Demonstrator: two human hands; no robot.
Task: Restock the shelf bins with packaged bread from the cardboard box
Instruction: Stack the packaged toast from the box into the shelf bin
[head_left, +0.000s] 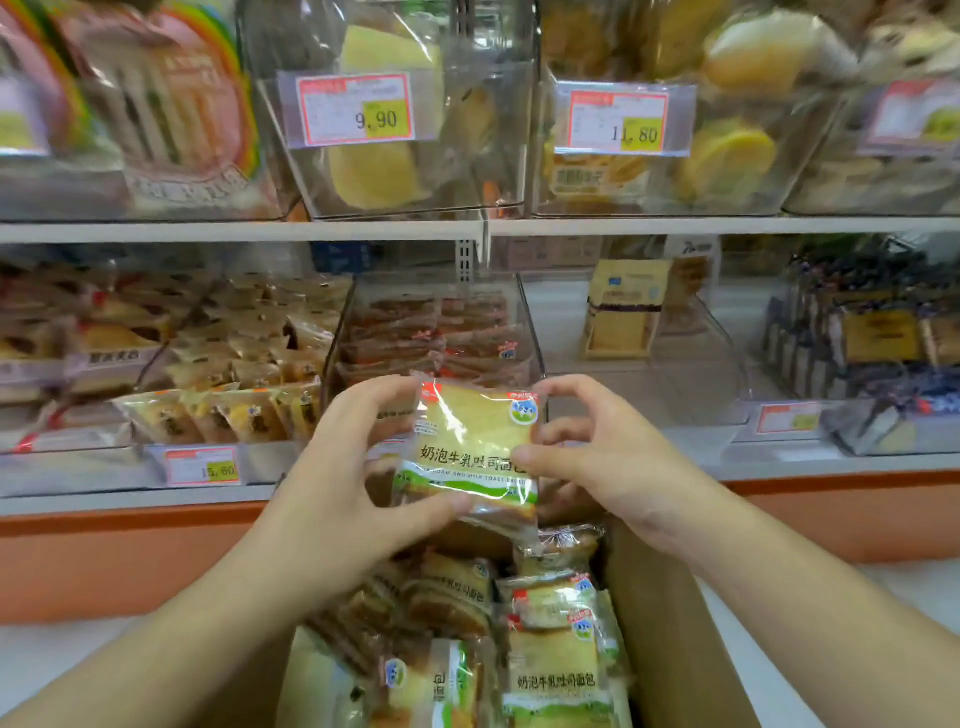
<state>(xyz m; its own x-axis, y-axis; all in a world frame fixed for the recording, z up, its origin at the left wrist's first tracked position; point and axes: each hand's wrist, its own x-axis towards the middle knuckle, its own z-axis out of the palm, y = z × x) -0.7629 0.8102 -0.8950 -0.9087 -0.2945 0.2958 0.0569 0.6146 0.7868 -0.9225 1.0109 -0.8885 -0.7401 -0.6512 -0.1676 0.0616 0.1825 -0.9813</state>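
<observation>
both hands up in front of the shelf, and they share one pack. the left hand (347, 470) curls round the left edge of the milk toast bread pack (470, 452), thumb along the bottom, fingers over the top corner. the right hand (587, 457) pinches the right edge, thumb on the front, fingers hooked behind. the pack is upright, label facing the camera, held above the open cardboard box (670, 639) and just in front of the clear shelf bin (530, 332) behind it. that bin holds rows of similar brown-crusted packs. down in the box, more toast packs (550, 670) lie heaped, some flat, some on edge. to the left, a bin of small cake packs (228, 410) with a price tag (203, 466) reading 15.60. upper shelf: tags showing 9.90 (356, 110) and 11.80 (618, 122) on bins of yellow breads.
</observation>
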